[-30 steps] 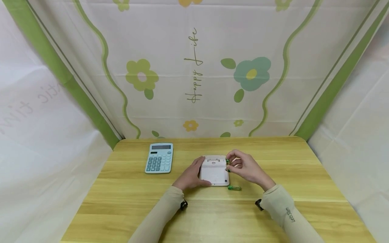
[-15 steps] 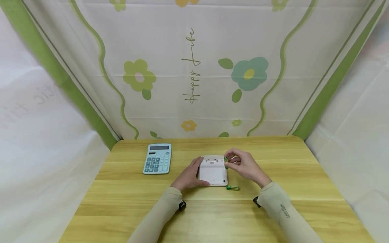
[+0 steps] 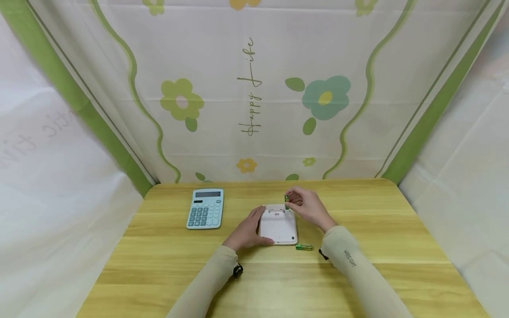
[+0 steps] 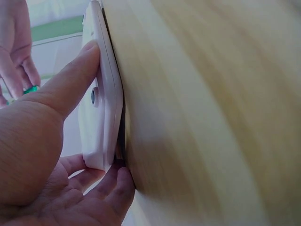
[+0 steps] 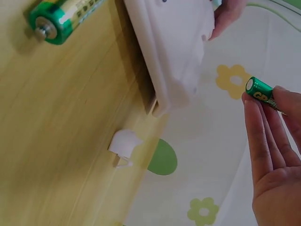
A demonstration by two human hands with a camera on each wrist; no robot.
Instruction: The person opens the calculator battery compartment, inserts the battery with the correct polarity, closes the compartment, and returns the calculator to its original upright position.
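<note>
A pale pinkish-white calculator (image 3: 278, 230) lies face down, its battery compartment (image 3: 276, 211) uncovered near the far end. My left hand (image 3: 247, 229) grips its left side; in the left wrist view the thumb (image 4: 77, 77) presses on the near edge and the fingers curl at the side. Between thumb and fingers, my right hand (image 3: 312, 207) pinches a green battery (image 5: 259, 91), raised above the calculator's far right corner. A second green battery (image 3: 304, 247) rests on the table by the near right corner.
A light blue calculator (image 3: 205, 209) lies face up to the left. In the right wrist view, a small white cover (image 5: 125, 142) lies on the wooden table (image 3: 159, 265). Patterned cloth (image 3: 222, 66) hangs behind the table and on both sides.
My right hand, pinching the battery, has lifted from the calculator's right edge and moved up and left over its far corner. The left hand keeps its grip; the other battery has stayed put.
</note>
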